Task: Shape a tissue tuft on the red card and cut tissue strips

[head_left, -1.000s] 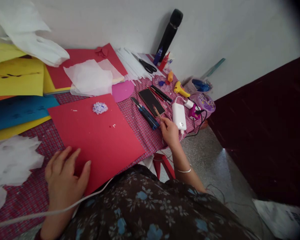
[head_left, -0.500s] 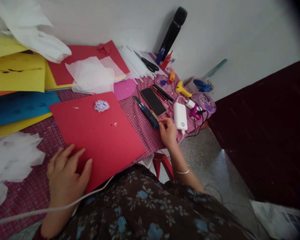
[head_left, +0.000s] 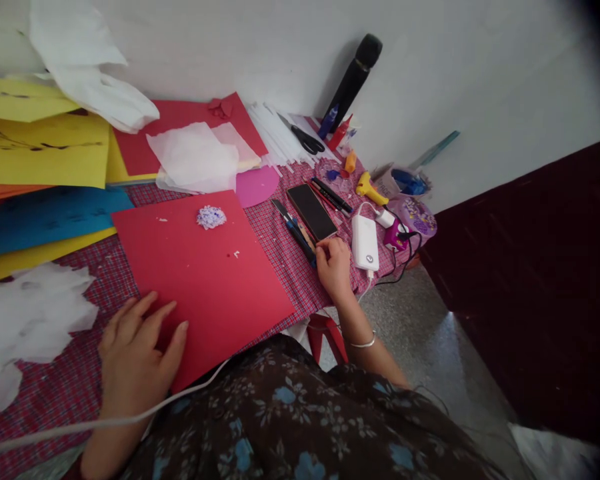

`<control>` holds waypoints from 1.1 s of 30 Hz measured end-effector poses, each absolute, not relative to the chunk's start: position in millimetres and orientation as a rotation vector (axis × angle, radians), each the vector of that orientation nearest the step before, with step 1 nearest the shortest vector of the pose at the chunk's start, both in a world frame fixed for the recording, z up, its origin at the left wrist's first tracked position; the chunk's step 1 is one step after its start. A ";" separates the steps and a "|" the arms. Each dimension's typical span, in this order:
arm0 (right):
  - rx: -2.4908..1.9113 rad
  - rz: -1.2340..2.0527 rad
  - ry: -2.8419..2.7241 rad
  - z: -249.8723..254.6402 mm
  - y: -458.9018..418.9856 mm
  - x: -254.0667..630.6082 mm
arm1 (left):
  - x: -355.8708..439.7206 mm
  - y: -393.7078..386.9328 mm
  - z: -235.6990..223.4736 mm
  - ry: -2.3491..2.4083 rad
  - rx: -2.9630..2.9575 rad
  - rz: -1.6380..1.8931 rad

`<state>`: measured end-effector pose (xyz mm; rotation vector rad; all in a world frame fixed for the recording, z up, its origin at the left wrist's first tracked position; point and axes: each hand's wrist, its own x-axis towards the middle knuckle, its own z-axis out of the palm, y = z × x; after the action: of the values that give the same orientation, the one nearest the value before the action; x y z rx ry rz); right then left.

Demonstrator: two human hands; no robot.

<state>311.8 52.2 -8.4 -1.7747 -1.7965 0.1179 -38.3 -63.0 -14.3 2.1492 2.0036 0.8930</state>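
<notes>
My left hand (head_left: 139,347) lies with spread fingers on the near left corner of a red paper sheet (head_left: 220,287). A crumpled white ball with blue-purple marks (head_left: 211,217) and a few small scraps rest on that sheet. To the right, my right hand (head_left: 334,267) is closed in a pinch at the end of a thin wooden paintbrush (head_left: 305,232). The brush is down between a blue utility knife (head_left: 300,241), whose blade is out, and a dark phone (head_left: 311,211). My fingertips partly hide the brush and the knife's near end.
A white power bank (head_left: 365,243) with cables is right of my right hand. Behind are pens (head_left: 333,195), a yellow glue gun (head_left: 371,190), scissors (head_left: 307,140) and a black bottle (head_left: 355,80). White tissue (head_left: 35,320) and coloured papers (head_left: 45,147) lie left. A white cable (head_left: 105,423) crosses my left wrist.
My right hand has lowered the paintbrush from over the phone to beside the utility knife. My left hand stays on the red sheet. The whole view has shifted slightly.
</notes>
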 end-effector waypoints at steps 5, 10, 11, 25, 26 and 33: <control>-1.692 0.079 -1.784 -0.2 52.2 316.0 | -41.0 -63.2 -17.3 1.996 2.192 0.883; -1.463 0.007 -1.837 39.0 76.2 306.4 | -42.8 -64.6 -22.1 2.005 2.213 0.868; -1.422 0.011 -1.867 48.1 86.1 299.5 | -42.7 -64.9 -23.1 2.008 2.209 0.868; -1.744 0.374 -2.164 45.8 305.5 182.5 | -46.8 -69.3 -34.6 1.959 2.106 1.003; -1.777 0.374 -2.174 45.0 313.8 178.9 | -46.9 -69.3 -35.3 1.964 2.101 1.018; -1.977 0.385 -2.253 38.6 353.8 156.0 | -44.3 -69.2 -36.2 1.982 2.108 1.052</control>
<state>156.0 353.8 38.6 -1.9774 -2.2528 0.3847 -44.3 -69.2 -36.2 2.1083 1.9816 1.0518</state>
